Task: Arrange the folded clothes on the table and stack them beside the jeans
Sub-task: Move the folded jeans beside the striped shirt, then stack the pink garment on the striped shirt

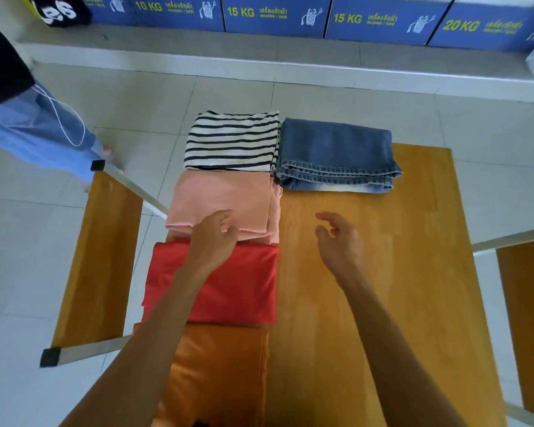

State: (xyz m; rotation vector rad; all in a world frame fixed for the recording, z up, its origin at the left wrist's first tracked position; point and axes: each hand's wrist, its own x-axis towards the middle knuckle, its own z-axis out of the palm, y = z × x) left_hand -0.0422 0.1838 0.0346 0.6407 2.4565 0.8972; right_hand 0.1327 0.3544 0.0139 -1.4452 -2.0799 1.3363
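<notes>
Folded blue jeans [336,154] lie at the far end of the wooden table [398,272]. To their left a row of folded clothes runs toward me: a black-and-white striped top [232,140], a pale pink garment [222,198], a red one [238,285] and an orange one [219,374]. My left hand [215,238] rests on the near edge of the pink garment, fingers bent over the cloth but not clearly gripping. My right hand [339,241] hovers over bare table to the right of the pink garment, fingers apart and holding nothing.
Wooden benches with pale metal frames flank the table, one at the left [99,257] and one at the right [524,318]. Another person in blue trousers [34,131] stands at the far left. Blue washer panels [275,13] line the back above a tiled ledge.
</notes>
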